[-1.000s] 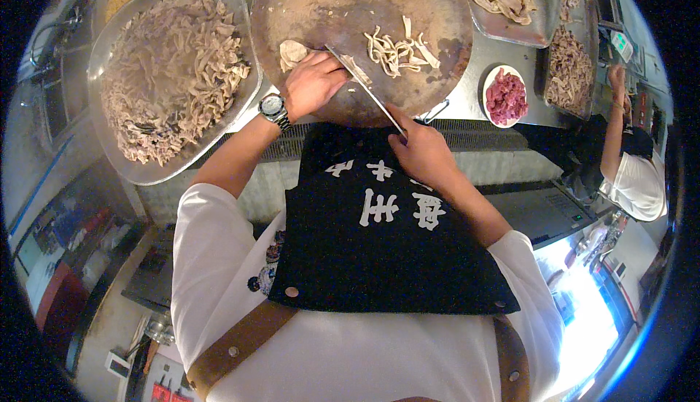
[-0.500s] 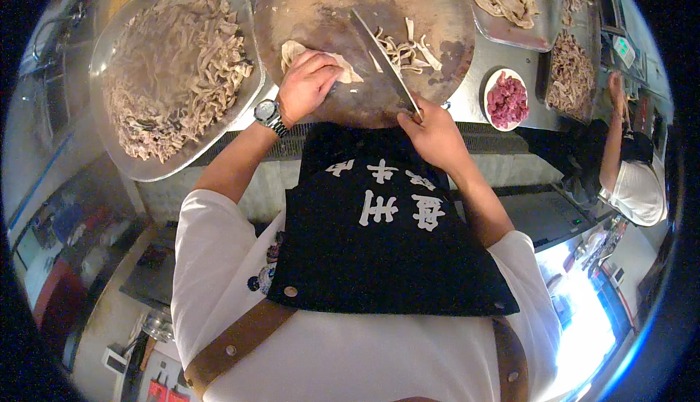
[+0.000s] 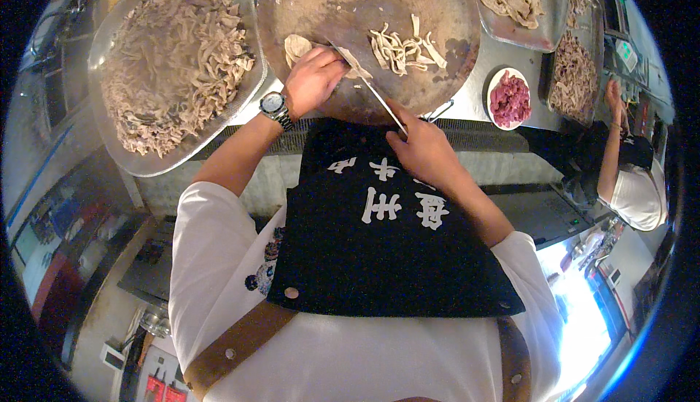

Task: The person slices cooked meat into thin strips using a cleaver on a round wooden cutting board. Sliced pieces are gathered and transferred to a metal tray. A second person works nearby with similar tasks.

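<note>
On the round wooden chopping block (image 3: 321, 5), my left hand (image 3: 317, 80) presses a pale, flat piece of cooked meat or tripe (image 3: 295, 48) down with curled fingers. A sliver of it shows on the right, at my fingertips. My right hand (image 3: 424, 148) is wrapped round the handle of a kitchen knife (image 3: 379, 96). Its blade slants up and left, edge against the piece, right beside my left fingers. Pale cut strips (image 3: 401, 51) lie in a loose heap to the right of the blade. A metal watch sits on my left wrist.
A clear tray (image 3: 186, 165) heaped with sliced meat stands left. At the right are a white bowl (image 3: 490, 109) of raw red meat, a tray (image 3: 510, 39) of flat pale pieces and a tray of shredded meat (image 3: 572, 74). Another person's arm (image 3: 611, 136) shows far right.
The knife has moved left, from beside the strips to the piece under my left hand. My right hand has shifted left with it. More of the strips now show.
</note>
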